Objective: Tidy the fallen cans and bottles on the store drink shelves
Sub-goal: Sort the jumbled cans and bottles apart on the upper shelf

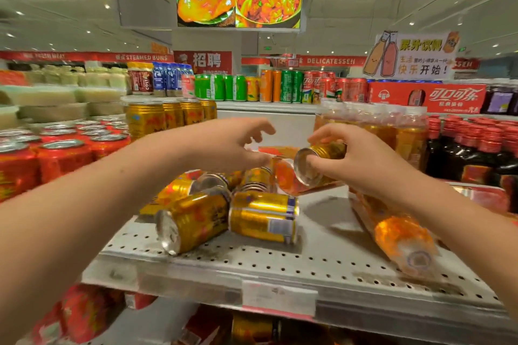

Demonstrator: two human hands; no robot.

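Several gold cans lie toppled on the perforated grey shelf (pixel 322 258). Nearest to me are one on its side with its end facing me (pixel 193 221) and another beside it (pixel 263 217). My right hand (pixel 353 159) is shut on a gold can (pixel 316 159), held tilted above the shelf with its base toward me. My left hand (pixel 232 145) hovers open over the pile of cans, fingers spread, holding nothing. Two orange drink bottles lie on their sides: one at the front right (pixel 403 238), one further back (pixel 286 176) under the held can.
Upright gold cans (pixel 145 120) stand at the back left, red cans (pixel 61 157) fill the left. Upright orange bottles (pixel 372 123) and dark red-capped bottles (pixel 476 148) stand on the right. A price tag (pixel 277 298) hangs on the shelf's front edge. More cans show on the shelf below.
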